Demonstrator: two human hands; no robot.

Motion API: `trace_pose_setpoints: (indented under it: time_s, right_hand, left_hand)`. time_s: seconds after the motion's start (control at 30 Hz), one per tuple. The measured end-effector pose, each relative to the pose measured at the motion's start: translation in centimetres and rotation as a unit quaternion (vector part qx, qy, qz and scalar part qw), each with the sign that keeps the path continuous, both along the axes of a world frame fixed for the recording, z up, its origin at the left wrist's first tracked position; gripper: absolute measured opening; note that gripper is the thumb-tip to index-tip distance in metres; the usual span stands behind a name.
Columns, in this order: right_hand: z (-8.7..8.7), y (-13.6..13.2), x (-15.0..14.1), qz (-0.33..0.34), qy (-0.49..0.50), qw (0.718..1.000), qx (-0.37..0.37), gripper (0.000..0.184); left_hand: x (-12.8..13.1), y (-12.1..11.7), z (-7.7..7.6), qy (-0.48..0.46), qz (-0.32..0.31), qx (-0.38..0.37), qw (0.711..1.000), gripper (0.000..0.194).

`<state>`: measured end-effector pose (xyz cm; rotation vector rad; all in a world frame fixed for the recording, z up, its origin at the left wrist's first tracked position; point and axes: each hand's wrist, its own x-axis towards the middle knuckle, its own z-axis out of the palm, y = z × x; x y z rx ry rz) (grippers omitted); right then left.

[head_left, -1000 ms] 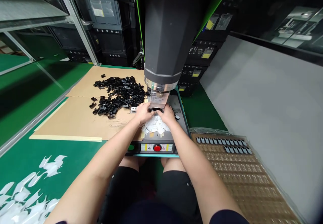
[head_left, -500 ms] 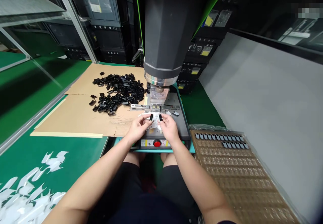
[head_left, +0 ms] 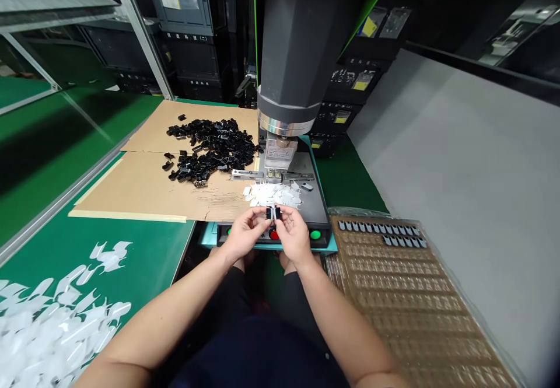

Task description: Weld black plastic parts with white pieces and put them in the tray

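Two small black plastic parts are held close together over the front edge of the machine base. My left hand (head_left: 245, 231) pinches one black plastic part (head_left: 269, 213) between thumb and fingers. In my right hand (head_left: 294, 233) is the other, also pinched, with a pale strip showing between the two. Just beyond my fingertips lies a heap of white film pieces (head_left: 275, 192) on the machine plate. A grey-faced part (head_left: 307, 186) rests to the right of that heap. Behind it stands a metal fixture (head_left: 273, 175) beneath the clear press head (head_left: 280, 150).
A pile of black parts (head_left: 219, 149) covers cardboard (head_left: 144, 192) at left. More white film pieces (head_left: 56, 329) lie on the green table. At right, a brown tray (head_left: 394, 294) holds rows of grey parts. Red (head_left: 274, 234) and green (head_left: 315, 234) buttons line the machine front.
Both hands have come back toward my body, from over the film heap to the machine's front edge. The two black parts are now closer together. The camera view has shifted slightly.
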<state>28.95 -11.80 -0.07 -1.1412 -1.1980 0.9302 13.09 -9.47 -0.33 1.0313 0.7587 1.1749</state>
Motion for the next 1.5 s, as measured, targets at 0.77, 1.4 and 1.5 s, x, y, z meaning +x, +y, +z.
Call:
trace_pose_setpoints:
  time_s: [0.77, 1.4, 1.5]
  right_hand:
    - [3.3, -1.5, -0.8, 0.049, 0.214, 0.974, -0.055, 0.038]
    - [3.7, -1.4, -0.9, 0.074, 0.212, 0.972, -0.072, 0.028]
    - [3.2, -1.6, -0.9, 0.044, 0.145, 0.987, -0.044, 0.026]
  left_hand:
    - [-1.3, -0.3, 2.3, -0.193, -0.117, -0.163, 0.961, 0.040]
    - [-1.3, -0.3, 1.9, -0.182, -0.141, -0.162, 0.960, 0.045]
    - [-1.2, -0.6, 1.7, -0.154, -0.124, -0.162, 0.967, 0.051]
